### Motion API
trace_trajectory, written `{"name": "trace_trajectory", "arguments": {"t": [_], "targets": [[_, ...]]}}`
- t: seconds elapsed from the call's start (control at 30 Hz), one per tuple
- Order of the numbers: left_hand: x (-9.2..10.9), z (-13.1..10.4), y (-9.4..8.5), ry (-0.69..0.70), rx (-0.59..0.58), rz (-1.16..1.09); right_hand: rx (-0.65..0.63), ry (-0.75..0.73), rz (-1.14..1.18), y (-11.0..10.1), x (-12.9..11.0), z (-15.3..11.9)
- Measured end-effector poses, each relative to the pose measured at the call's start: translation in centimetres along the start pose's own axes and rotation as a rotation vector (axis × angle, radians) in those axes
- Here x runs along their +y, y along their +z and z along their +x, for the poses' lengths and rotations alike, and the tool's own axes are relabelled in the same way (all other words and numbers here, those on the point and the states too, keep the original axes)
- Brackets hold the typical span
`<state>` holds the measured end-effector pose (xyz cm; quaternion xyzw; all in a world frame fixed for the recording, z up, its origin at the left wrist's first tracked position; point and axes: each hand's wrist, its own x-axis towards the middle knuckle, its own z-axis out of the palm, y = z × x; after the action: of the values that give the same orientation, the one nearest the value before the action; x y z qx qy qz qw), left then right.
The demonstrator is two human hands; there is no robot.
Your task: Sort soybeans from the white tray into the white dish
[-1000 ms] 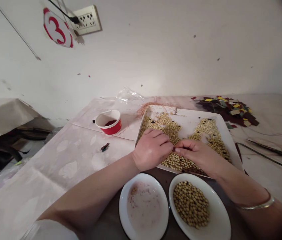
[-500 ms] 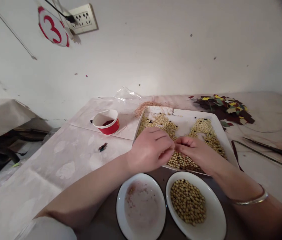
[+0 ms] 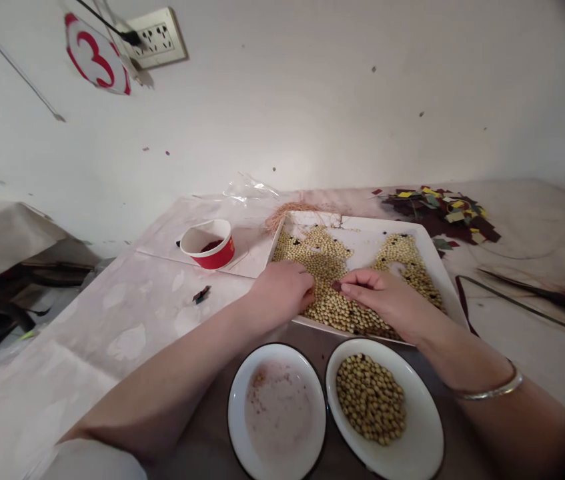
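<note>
My right hand [image 3: 379,297] is above the shallow white tray [image 3: 432,250], thumb and fingers pinching a small dark red piece [image 3: 336,286]. My left hand [image 3: 285,291] hangs over the tray's left side with its fingers curled. What is in those fingers, if anything, is hidden. Small pale yellow round beads [image 3: 329,303], with a few dark specks among them, cover much of the tray. In front stand two white bowls. The right bowl [image 3: 425,427] has a heap of larger olive-yellow beads [image 3: 369,400], and the left bowl [image 3: 237,413] has reddish specks on its bottom.
A red and white paper cup [image 3: 219,257] with dark red contents stands left of the tray. Behind it lie clear plastic [image 3: 247,190] and orange threads [image 3: 289,215]. Coloured scraps [image 3: 442,213] are piled at the back right, near a dark cord [image 3: 522,303]. A wall socket [image 3: 157,40] is above.
My hands were close together over the tray. Now they are apart: my left hand has drawn back to the left, and the dark red piece shows in my right fingertips.
</note>
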<state>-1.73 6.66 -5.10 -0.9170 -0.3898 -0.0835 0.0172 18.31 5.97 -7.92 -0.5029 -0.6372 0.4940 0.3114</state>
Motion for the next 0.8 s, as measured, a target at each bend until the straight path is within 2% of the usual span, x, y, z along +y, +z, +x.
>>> {"name": "trace_trajectory", "arguments": {"t": [0.23,0.43,0.63,0.8], "targets": [[0.46,-0.15,0.54,-0.039,-0.084,0.001,0.003,-0.005,-0.021,-0.01,0.11,-0.09],[0.65,-0.18,0.71,-0.068,-0.102,0.030,0.006,-0.013,-0.057,0.00,0.36,0.02],[0.59,-0.14,0.39,-0.027,-0.126,-0.004,0.019,-0.008,-0.065,0.05,0.60,-0.01],[0.58,0.06,0.79,-0.021,-0.118,-0.025,0.002,-0.014,-0.067,0.05,0.75,0.04]]}}
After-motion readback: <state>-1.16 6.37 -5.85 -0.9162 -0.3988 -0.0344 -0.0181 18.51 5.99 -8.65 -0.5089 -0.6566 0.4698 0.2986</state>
